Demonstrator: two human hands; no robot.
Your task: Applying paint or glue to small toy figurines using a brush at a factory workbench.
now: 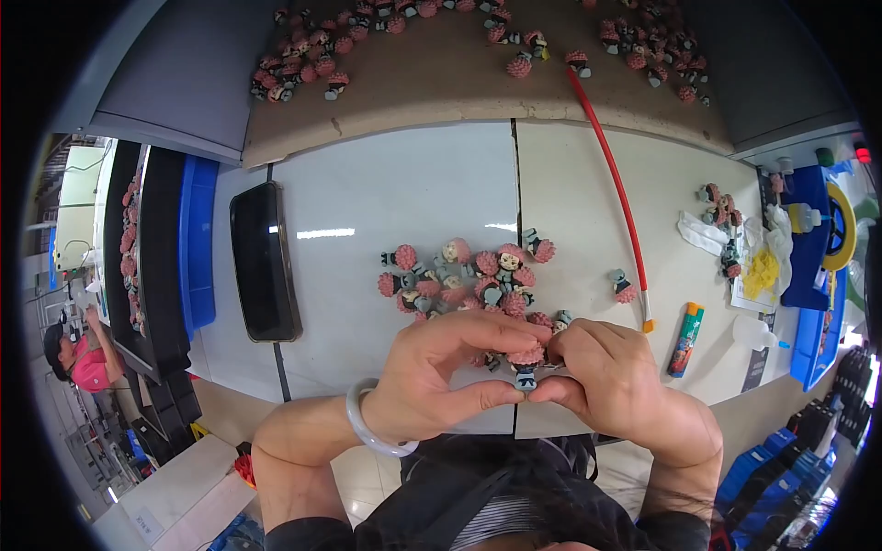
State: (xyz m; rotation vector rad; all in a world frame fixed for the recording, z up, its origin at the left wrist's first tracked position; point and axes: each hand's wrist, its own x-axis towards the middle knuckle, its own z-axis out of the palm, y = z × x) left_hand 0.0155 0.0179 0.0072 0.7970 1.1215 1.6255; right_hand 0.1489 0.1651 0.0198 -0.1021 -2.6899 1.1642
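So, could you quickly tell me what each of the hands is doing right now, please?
Left hand: closed, pinching the pink-haired figurine.
Right hand: closed, pinching the same pink-haired figurine from the other side.

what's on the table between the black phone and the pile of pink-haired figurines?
Head view: nothing; bare white tabletop separates the black phone from the figurine pile. Only light glare shows there.

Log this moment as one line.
left hand: pinches figurine | right hand: pinches same figurine | pile: on table beyond hands
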